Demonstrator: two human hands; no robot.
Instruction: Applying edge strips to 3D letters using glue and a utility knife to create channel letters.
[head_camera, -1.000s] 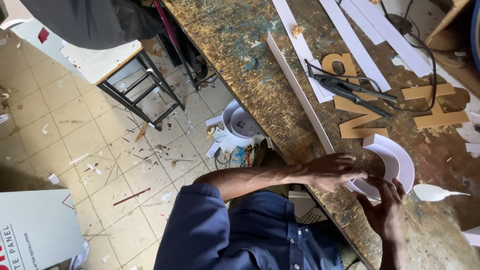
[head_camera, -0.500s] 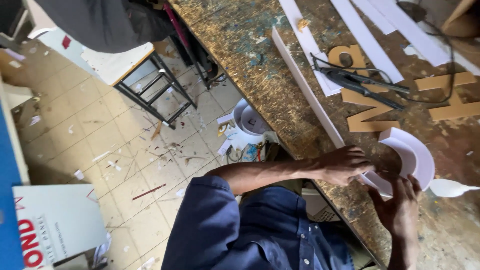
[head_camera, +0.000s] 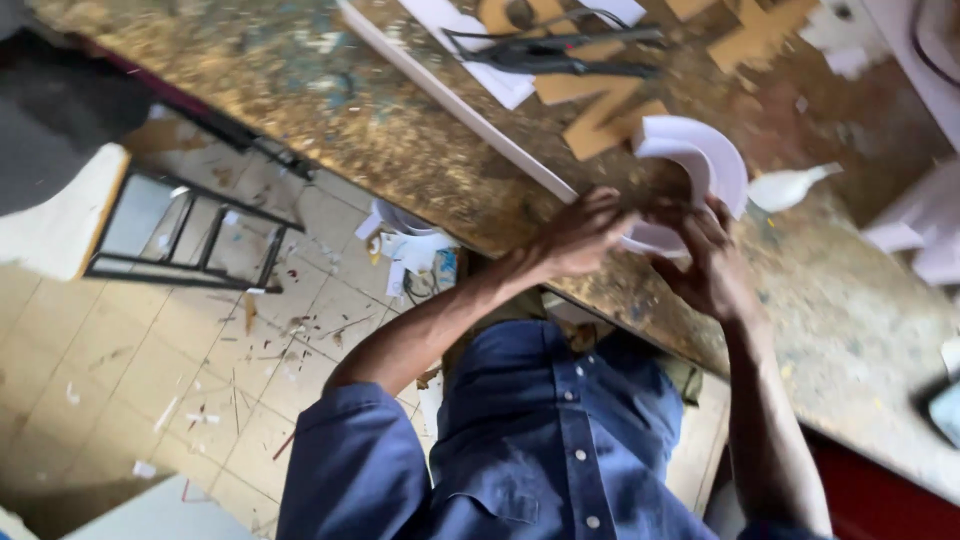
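A white curved foam piece (head_camera: 705, 155), bent like an arch, stands on the worn, paint-stained workbench (head_camera: 300, 60). My left hand (head_camera: 580, 235) grips its near lower edge from the left. My right hand (head_camera: 712, 268) closes on the same edge from the right, fingers curled against the arch. Both hands meet at the bench's front edge. My blue buttoned shirt (head_camera: 540, 440) fills the bottom of the view.
Tan cut-out letters (head_camera: 600, 110) lie just beyond the arch, with a black hand tool and cable (head_camera: 560, 52) on them. A long white strip (head_camera: 450, 100) runs diagonally. A white scrap (head_camera: 790, 185) lies right. A black metal frame (head_camera: 190, 235) stands on the littered tile floor.
The view has swung and closed in on the bench. My right hand has risen to meet my left hand on the white arch's near edge.
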